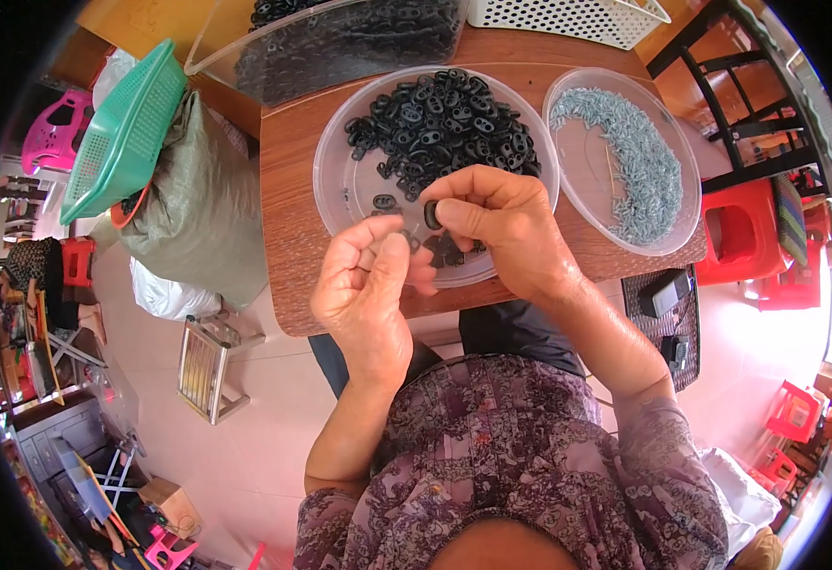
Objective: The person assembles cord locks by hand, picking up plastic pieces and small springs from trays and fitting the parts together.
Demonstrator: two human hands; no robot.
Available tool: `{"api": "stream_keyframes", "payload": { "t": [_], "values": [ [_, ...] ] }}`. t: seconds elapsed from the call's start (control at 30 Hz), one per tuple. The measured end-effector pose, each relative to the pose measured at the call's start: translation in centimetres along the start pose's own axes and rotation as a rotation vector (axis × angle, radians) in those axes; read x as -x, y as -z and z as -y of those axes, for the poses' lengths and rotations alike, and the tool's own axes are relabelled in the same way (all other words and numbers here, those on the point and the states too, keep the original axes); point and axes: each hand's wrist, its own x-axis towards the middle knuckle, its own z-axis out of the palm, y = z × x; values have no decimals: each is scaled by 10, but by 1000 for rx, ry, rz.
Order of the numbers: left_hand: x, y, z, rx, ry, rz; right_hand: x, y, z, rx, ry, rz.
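The right hand (525,237) closes its fingers on 1 black piece (431,215) above the tub (347,185); the left hand's (363,304) fingers nearly meet, their hold unclear. Single-piece handling seems underway, calling next for steady pinches.

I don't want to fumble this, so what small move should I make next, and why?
Probably bring the black piece toward your left hand: your right hand pinches it securely enough, it seems, and the left is raised close by, near the clear tub's rim.
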Motion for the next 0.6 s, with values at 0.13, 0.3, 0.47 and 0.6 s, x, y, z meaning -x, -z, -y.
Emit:
{"api": "stream_keyframes", "payload": {
  "t": [0.13,0.3,0.47,0.6],
  "values": [
    [1,1,1,-55,10,41,-4,5,1,80,-2,67],
    [2,3,0,-90,-11,51,-7,8,6,183,-10,124],
    [2,2,-1,-141,-25,51,-7,8,8,191,-14,140],
    [2,1,-3,-187,-46,44,-6,6,9,192,16,171]
  ]
}}
